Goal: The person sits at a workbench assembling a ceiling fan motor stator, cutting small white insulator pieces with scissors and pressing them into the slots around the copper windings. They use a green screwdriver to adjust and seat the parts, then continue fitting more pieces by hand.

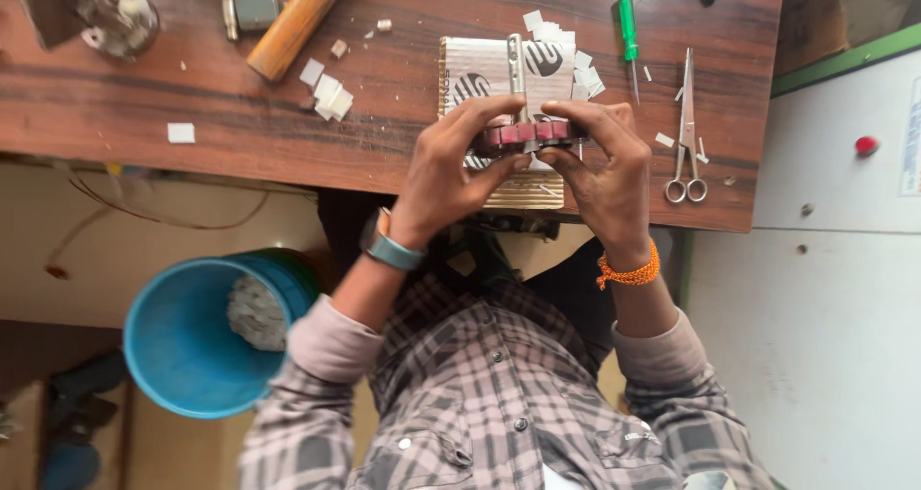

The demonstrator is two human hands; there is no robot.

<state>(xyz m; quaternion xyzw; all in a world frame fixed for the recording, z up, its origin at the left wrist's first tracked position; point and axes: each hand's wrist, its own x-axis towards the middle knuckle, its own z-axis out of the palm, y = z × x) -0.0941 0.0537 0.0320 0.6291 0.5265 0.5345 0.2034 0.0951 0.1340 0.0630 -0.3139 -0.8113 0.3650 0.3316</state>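
Observation:
Both my hands are closed on a small dark red segmented part (524, 133) held between the fingertips. My left hand (443, 168), with a grey-blue watch at its wrist, grips the part's left end. My right hand (606, 168), with an orange thread at its wrist, grips the right end. The part hovers just over a corrugated cardboard piece (480, 68) lying on the wooden table (192, 96). A narrow metal strip (516, 60) lies on the cardboard behind the part.
Scissors (687, 130) and a green screwdriver (627, 31) lie to the right. White paper scraps (327, 94) and a wooden handle (298, 18) lie to the left. A blue bucket (177, 341) stands on the floor below the table's left. A white cabinet (835, 260) is at right.

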